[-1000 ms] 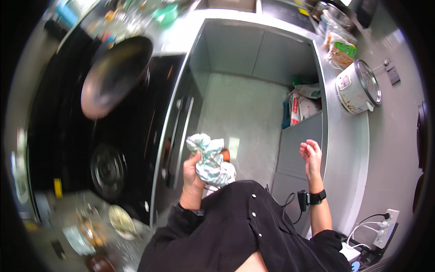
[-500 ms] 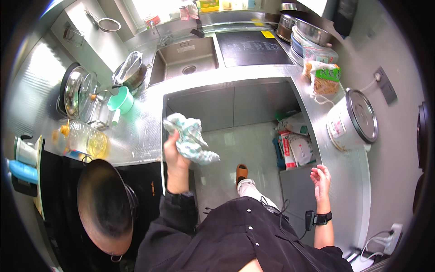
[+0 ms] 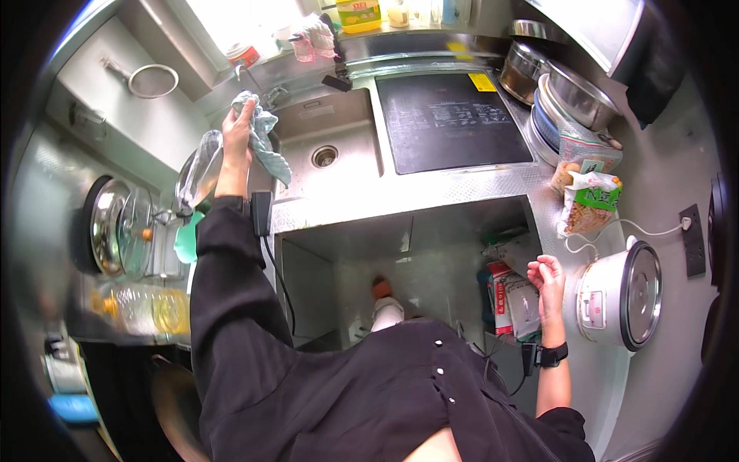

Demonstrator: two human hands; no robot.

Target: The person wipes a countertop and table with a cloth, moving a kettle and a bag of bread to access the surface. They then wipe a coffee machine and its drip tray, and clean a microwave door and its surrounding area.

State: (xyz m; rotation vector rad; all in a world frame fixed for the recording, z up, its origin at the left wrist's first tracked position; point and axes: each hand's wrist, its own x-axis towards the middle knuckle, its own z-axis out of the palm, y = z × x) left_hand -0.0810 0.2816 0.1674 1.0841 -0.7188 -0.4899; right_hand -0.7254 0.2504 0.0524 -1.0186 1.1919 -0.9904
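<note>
A crumpled pale green and white cloth [image 3: 266, 142] hangs from my left hand [image 3: 237, 142], whose fingers are closed on its upper part. That hand is raised at the left side of the steel sink [image 3: 350, 154], close to the faucet [image 3: 273, 95], and the cloth's lower end dangles over the sink's left rim. On the other side, my right hand [image 3: 547, 283] holds nothing; its fingers are loosely bent and a little apart. It hovers by the right counter's inner edge, left of a white lidded bucket [image 3: 604, 302].
A black flat panel [image 3: 450, 127] lies right of the sink. Pots [image 3: 581, 96] and a snack bag [image 3: 591, 204] stand farther right. Along the left counter are a green dipper [image 3: 187, 239], pot lids [image 3: 112, 227], an oil bottle [image 3: 146, 309] and a wok [image 3: 175, 404].
My left hand has carried the cloth from above the floor gap forward and left to the sink. My body has moved nearer the sink. My right hand stays low at the right.
</note>
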